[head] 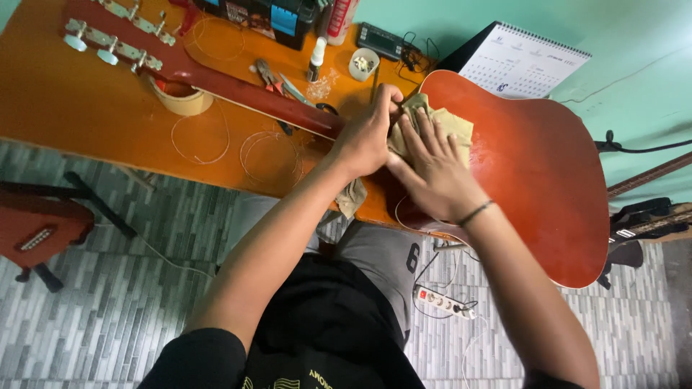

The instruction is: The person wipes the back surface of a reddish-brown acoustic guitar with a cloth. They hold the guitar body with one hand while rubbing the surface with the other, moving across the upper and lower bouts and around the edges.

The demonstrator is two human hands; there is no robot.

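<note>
A red-brown acoustic guitar [537,173] lies on its front across an orange table [86,108], its neck [238,90] running left to the headstock [115,36] with silver tuners. My left hand [367,133] grips a beige cloth [450,124] at the heel where the neck meets the body. My right hand [432,169] lies flat, fingers spread, pressing the same cloth onto the guitar's back. A dark band circles my right wrist.
Loose coiled strings [270,155], a tape roll [180,97], pliers [270,75], a small bottle [316,57], a cup of small parts [362,65] and a desk calendar [522,61] sit on the table. A power strip [443,302] lies on the tiled floor; another guitar [649,223] stands at the right.
</note>
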